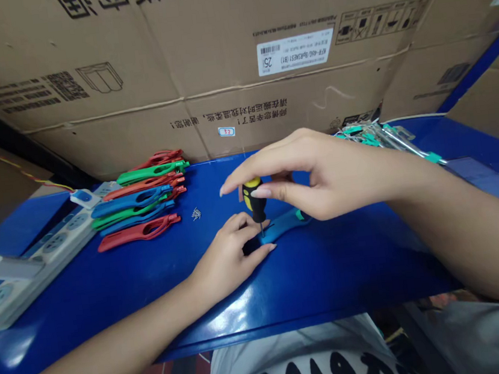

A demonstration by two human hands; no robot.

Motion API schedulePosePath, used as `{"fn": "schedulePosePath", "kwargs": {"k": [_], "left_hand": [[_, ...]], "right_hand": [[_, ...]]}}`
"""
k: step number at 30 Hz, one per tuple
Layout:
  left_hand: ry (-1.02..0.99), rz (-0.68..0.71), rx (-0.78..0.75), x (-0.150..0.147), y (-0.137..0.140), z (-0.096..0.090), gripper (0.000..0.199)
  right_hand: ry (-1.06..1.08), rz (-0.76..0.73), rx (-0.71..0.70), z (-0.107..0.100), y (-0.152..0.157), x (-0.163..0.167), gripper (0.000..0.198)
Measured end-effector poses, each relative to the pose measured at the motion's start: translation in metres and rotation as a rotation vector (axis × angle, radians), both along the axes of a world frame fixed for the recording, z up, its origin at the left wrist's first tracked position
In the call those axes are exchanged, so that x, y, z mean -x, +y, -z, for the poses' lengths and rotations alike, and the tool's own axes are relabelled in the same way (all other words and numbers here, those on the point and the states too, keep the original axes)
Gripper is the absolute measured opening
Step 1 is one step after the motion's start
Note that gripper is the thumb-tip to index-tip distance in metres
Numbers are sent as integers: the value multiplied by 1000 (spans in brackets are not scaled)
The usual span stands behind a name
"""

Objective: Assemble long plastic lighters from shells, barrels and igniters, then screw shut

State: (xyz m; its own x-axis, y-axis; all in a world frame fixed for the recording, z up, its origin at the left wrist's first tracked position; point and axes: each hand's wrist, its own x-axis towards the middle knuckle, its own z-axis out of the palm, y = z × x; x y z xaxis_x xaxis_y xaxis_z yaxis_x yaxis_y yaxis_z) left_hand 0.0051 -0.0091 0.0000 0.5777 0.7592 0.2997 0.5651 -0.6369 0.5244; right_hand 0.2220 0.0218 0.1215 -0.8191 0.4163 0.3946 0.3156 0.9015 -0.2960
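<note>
My right hand (307, 174) grips a short black and yellow screwdriver (255, 201) from above, held upright with its handle between thumb and fingers. The tip meets one end of a blue plastic lighter casing (284, 225) lying on the blue table (345, 266). My left hand (234, 252) is closed around that end, thumb on the near side and fingers on the far side. A green piece (300, 215) shows at the casing's other end, below my right hand. Whether a screw sits under the tip is hidden.
A row of red, green and blue plastic casings (142, 200) lies at the back left. Beside it are a small pile of screws (196, 213) and a white power strip (51, 241). Metal rods with green parts (384, 137) lie back right. A large cardboard box (198, 66) stands behind.
</note>
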Motion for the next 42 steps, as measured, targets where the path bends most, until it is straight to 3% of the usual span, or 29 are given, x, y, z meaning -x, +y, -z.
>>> {"fn": "schedulePosePath", "kwargs": {"k": [8,15,22,25,29,35,38,42], "left_hand": [[-2,-13,10,0,-1,1,32],[-21,6,-45,0,1,3,24],[-42,27,-22,-1,1,3,23],[-41,24,-24,-1,0,2,22],[-17,4,5,-1,-1,0,28],[-14,3,0,1,-1,5,31],[-38,3,-17,0,1,7,29],[-89,48,-33,-2,0,6,17]], "right_hand": [[-49,129,-125,-5,-4,-1,19],[-75,104,-252,3,-8,8,34],[-42,298,-468,19,-12,23,54],[-25,343,-418,22,-13,28,57],[69,314,-223,24,-8,28,41],[149,49,115,26,6,19,37],[117,-60,142,28,8,17,38],[5,-67,185,34,0,23,49]]}}
